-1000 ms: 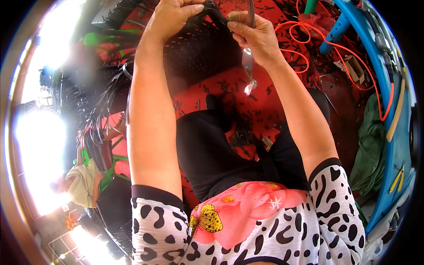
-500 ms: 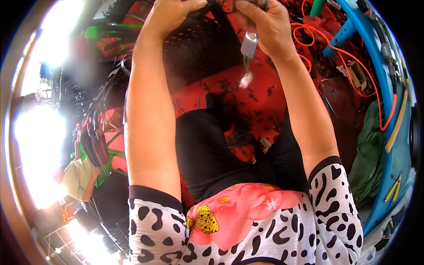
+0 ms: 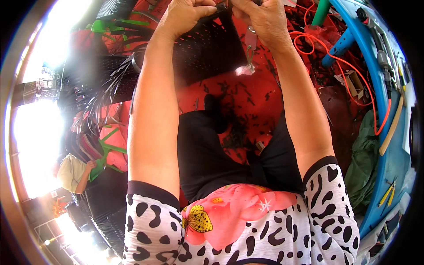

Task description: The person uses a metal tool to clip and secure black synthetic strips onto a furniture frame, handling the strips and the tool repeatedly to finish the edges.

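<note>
Both my arms reach up to the top edge of the picture. My left hand (image 3: pixel 185 15) grips the upper edge of a black woven mesh panel (image 3: pixel 207 55). Close beside it, my right hand (image 3: pixel 260 17) is closed at the same edge, and a small metal tool (image 3: pixel 250 43) hangs down from it. A whitish scrap (image 3: pixel 244 70) dangles at the tool's lower end. My fingertips are cut off by the rim of the picture. Below the panel are my lap in black trousers and a spotted shirt with a pink flower.
A red mat (image 3: pixel 247 99) strewn with black clippings lies under the work. At the right stands a blue bench (image 3: pixel 391 150) with an orange cord (image 3: pixel 353 90), yellow-handled pliers (image 3: pixel 386 194) and a green cloth (image 3: pixel 364 168). Black strips (image 3: pixel 104 99) and another person (image 3: pixel 73 172) are at the left.
Both hands have risen toward the top edge with the black panel. The hanging tool moved up and slightly right with my right hand.
</note>
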Motion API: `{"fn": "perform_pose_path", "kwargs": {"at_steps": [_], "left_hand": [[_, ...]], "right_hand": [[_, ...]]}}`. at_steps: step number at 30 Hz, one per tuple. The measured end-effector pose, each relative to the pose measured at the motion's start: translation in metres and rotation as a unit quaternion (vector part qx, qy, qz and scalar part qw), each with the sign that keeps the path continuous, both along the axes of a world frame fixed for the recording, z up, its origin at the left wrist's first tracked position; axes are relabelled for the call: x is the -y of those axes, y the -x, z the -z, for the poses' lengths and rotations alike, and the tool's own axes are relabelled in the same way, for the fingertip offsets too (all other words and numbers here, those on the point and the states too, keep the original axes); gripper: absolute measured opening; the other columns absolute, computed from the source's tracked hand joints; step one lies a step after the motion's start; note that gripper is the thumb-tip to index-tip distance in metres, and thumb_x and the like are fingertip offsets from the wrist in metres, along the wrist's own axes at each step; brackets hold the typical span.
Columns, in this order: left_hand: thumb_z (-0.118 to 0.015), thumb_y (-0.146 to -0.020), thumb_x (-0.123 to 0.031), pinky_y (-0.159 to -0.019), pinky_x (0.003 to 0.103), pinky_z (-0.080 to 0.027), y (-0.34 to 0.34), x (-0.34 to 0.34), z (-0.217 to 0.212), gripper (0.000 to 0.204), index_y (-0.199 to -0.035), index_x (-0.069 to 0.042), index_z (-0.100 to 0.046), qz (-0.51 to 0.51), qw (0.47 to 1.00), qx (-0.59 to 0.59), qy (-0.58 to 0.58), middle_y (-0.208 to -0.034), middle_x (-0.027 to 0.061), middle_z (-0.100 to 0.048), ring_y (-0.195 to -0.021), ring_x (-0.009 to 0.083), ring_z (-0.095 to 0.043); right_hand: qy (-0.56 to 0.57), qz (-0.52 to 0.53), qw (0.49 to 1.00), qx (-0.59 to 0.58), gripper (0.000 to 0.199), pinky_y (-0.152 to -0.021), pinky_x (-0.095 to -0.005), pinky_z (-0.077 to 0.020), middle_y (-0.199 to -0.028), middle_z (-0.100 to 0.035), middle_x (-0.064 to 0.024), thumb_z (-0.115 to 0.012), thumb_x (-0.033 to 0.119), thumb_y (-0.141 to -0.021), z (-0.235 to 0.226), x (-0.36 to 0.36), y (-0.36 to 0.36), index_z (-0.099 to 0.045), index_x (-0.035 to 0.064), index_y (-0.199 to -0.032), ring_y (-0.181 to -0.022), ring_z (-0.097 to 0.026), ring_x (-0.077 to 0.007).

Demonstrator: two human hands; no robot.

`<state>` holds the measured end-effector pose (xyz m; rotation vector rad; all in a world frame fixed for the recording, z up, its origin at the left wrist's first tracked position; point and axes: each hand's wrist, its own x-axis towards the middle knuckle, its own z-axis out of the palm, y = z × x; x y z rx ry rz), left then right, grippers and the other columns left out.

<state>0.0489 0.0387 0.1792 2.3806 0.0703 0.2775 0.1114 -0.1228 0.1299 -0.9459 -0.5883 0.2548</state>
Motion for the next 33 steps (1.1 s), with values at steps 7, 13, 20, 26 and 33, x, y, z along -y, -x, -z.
{"fn": "perform_pose_path", "kwargs": {"at_steps": [7,13,20,26,33], "left_hand": [[-0.064,-0.074,-0.005,-0.061,0.024,-0.046,-0.001,0.003,0.004,0.011,-0.082,0.001,-0.067,-0.011,1.0,-0.006,-0.011,-0.07,0.0034,-0.064,-0.063,0.0083,-0.057],[-0.065,-0.074,-0.009,-0.067,0.028,-0.048,0.001,0.005,0.003,0.013,-0.084,0.0,-0.067,-0.012,0.997,0.019,-0.078,-0.073,0.0089,-0.067,-0.068,0.0135,-0.061],[-0.066,-0.074,-0.01,-0.067,0.028,-0.048,0.002,0.008,0.0,0.014,-0.084,-0.001,-0.067,-0.044,0.997,0.0,-0.061,-0.074,0.0089,-0.067,-0.069,0.0134,-0.062],[-0.066,-0.076,-0.011,-0.063,0.029,-0.048,0.004,0.016,0.0,0.012,-0.084,-0.003,-0.068,-0.077,0.996,-0.046,-0.011,-0.07,0.0072,-0.066,-0.066,0.0121,-0.061],[-0.064,-0.076,-0.012,-0.061,0.029,-0.048,0.005,0.006,0.006,0.014,-0.084,-0.001,-0.068,-0.019,0.999,0.005,-0.048,-0.068,0.0083,-0.065,-0.064,0.0126,-0.06]], "right_hand": [[0.025,-0.029,0.999,0.018,0.006,-0.043,-0.0194,-0.0328,-0.058,-0.053,-0.0007,-0.056,0.0,-0.081,0.002,0.002,-0.005,-0.055,0.0037,-0.076,-0.047,-0.046,-0.0062],[0.028,-0.001,1.0,0.002,0.005,-0.043,-0.0196,-0.0328,-0.057,-0.052,-0.0002,-0.056,0.001,-0.081,0.002,-0.003,-0.002,-0.056,0.0038,-0.076,-0.046,-0.045,-0.0062],[0.07,0.002,0.998,0.0,0.007,-0.041,-0.0187,-0.0313,-0.056,-0.053,-0.0001,-0.056,0.002,-0.081,-0.005,0.003,-0.001,-0.056,0.0056,-0.076,-0.044,-0.044,-0.0057],[0.019,-0.032,0.999,0.037,0.009,-0.041,-0.0172,-0.0273,-0.064,-0.052,0.0005,-0.058,0.002,-0.083,0.012,0.003,-0.013,-0.06,0.0008,-0.092,-0.05,-0.043,-0.0041],[-0.018,-0.013,1.0,-0.008,0.008,-0.041,-0.0176,-0.0275,-0.064,-0.052,0.0001,-0.059,0.001,-0.083,0.013,0.006,0.001,-0.06,0.0016,-0.09,-0.049,-0.043,-0.0048]]}}
